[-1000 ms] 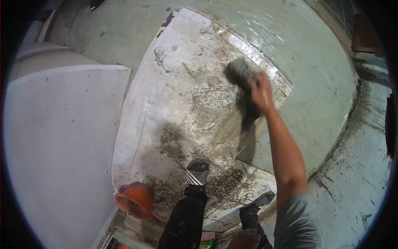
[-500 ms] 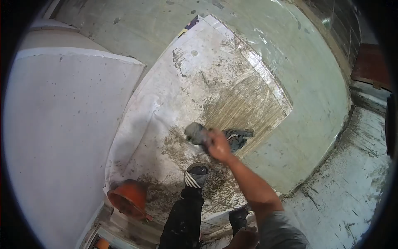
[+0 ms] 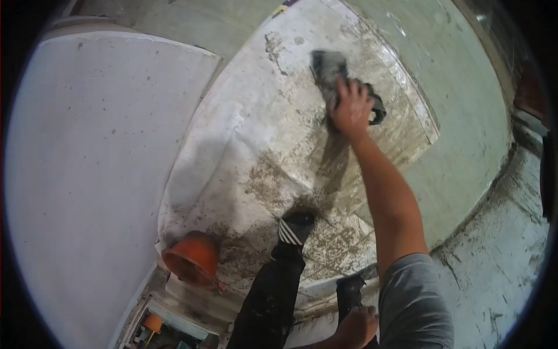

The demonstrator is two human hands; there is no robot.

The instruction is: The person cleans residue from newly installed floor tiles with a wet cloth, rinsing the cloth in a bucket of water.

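Rag under my right hand: grey and crumpled, pressed against the smeared, muddy floor sheet. My fingers are bent over it and grip it. One end sticks out beyond my fingertips, and a dark fold shows just right of my knuckles. My right arm is stretched far out in front of me. My left hand sits low, close to my body, by my dark trouser leg; I cannot tell whether it is open or closed. Between the two hands my striped shoe stands on the dirty sheet. Left of my left hand an orange bucket lies tilted at the sheet's edge, beside a big pale slab.
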